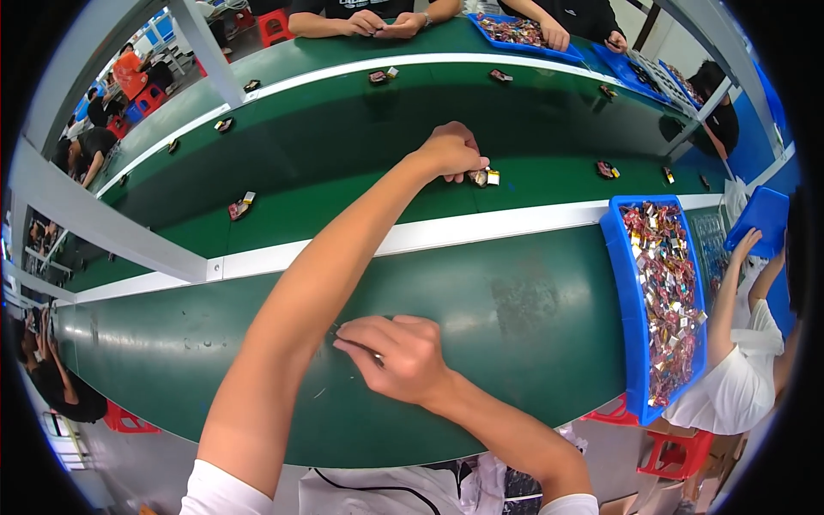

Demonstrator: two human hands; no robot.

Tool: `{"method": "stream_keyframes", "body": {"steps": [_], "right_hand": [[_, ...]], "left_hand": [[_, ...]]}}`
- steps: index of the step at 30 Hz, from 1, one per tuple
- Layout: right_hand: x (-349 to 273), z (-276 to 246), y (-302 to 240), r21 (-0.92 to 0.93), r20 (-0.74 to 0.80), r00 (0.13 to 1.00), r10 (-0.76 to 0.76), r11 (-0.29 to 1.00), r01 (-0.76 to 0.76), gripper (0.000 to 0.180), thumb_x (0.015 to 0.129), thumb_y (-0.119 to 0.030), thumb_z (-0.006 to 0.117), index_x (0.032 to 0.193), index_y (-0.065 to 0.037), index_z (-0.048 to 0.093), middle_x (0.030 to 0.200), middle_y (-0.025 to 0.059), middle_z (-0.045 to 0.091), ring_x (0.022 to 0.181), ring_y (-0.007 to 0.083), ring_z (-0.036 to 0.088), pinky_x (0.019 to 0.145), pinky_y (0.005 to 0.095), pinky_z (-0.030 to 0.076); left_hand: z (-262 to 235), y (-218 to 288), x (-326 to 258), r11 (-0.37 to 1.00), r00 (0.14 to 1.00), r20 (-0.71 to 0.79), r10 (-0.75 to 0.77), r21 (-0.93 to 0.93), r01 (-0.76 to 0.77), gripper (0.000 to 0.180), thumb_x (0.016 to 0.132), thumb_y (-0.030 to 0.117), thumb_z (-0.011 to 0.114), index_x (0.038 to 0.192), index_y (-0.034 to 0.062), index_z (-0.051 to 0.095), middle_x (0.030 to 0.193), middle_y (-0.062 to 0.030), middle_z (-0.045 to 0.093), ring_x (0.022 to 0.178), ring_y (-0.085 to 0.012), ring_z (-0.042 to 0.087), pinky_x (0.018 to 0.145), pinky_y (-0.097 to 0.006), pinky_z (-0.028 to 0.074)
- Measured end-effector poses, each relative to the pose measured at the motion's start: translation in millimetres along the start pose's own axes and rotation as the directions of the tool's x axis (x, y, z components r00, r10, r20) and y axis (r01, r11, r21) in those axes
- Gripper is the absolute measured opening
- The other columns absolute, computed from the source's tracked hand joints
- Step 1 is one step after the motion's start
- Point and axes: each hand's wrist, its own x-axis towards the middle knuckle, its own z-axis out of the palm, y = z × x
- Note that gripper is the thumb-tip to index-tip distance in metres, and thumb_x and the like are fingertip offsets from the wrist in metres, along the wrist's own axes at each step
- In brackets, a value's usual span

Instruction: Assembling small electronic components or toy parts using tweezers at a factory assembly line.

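Observation:
My left hand [451,152] reaches far across onto the green conveyor belt [343,137]. Its fingertips are closed on a small silver and gold part [483,178] lying on the belt. My right hand [397,354] rests on the near green work surface [532,318], fingers pinched together around a thin, small item that I cannot make out. Several similar small parts are spaced along the belt, such as one on the left [240,206] and one on the right [607,169].
A long blue tray [631,300] heaped with small shiny parts sits at my right. A person in white [738,360] works beside it. Other people's hands [382,24] and blue trays [515,33] line the far side. Grey frame posts [94,219] cross at left.

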Motion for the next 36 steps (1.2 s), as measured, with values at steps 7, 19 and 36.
{"method": "stream_keyframes", "body": {"steps": [7,19,36], "right_hand": [[-0.6,4.5,0.7,0.100,-0.051,0.994,0.098,0.991,-0.092,0.012,0.077,-0.005,0.082,0.084,-0.006,0.073,0.080,0.0057,0.074,0.056,0.0226,0.067,0.053,0.0303,0.052],[2.6,-11.8,-8.3,0.383,0.131,0.829,0.544,0.743,-0.549,0.012,0.081,0.004,0.081,0.087,-0.001,0.073,0.067,-0.0037,0.064,0.049,-0.0024,0.040,0.046,0.0190,0.026],[1.4,-11.2,-8.5,0.223,0.053,0.870,0.490,0.843,-0.489,0.014,0.080,0.003,0.082,0.089,0.002,0.072,0.077,0.0025,0.070,0.048,0.0009,0.045,0.045,0.0198,0.029]], "left_hand": [[-22.7,-42.8,-110.2,0.882,0.996,-0.094,0.001,-0.468,-0.046,0.015,0.094,0.012,0.071,0.096,-0.0016,0.064,0.075,-0.0062,0.068,0.053,-0.0091,0.060,0.044,-0.024,0.043],[22.7,-98.6,-294.6,0.770,0.854,-0.435,-0.287,-0.635,-0.065,0.015,0.095,0.006,0.069,0.104,-0.0055,0.069,0.078,-0.0048,0.069,0.051,-0.0049,0.056,0.041,-0.020,0.037],[43.6,-87.2,-311.6,0.762,0.843,-0.489,-0.225,-0.628,-0.161,0.013,0.094,0.004,0.071,0.104,-0.0043,0.068,0.085,-0.0077,0.071,0.055,-0.0063,0.059,0.045,-0.022,0.042]]}}
